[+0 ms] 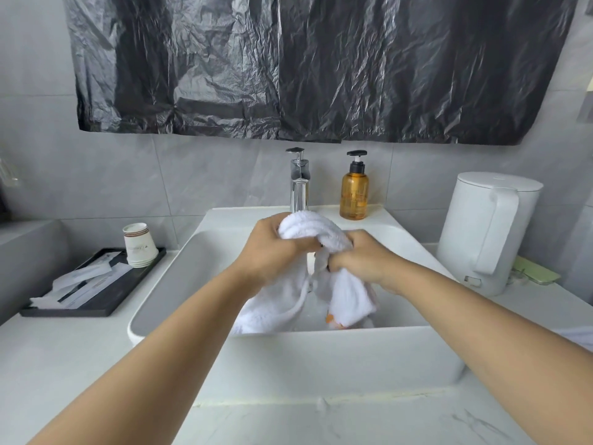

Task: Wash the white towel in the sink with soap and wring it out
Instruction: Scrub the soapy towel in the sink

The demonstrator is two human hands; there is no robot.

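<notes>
Towel (303,228), white and thick, is bunched between both hands above the basin of the white sink (321,358), its upper part folded into a rounded hump just in front of the chrome faucet (299,181) and its loose ends hanging down into the basin, where a small orange patch shows near the lower edge of the cloth. The left hand (272,248) has its grip closed around the left side of the bundle, fingers curled into the fabric; the right hand (359,258) has its grip closed on the right side, knuckles up, the two fists nearly touching in the middle. Both bare forearms reach in from the bottom corners. On the back rim of the sink, just right of the faucet, stands an amber soap bottle (354,191) with a black pump. A white kettle (487,232) stands on the pale desk (64,364) to the right of the sink. To the left, a black tray (106,303) on the desk carries a stack of paper cups (139,244) and some flat sachets. Crumpled black plastic sheeting (321,65) hangs on the grey tiled wall above.
</notes>
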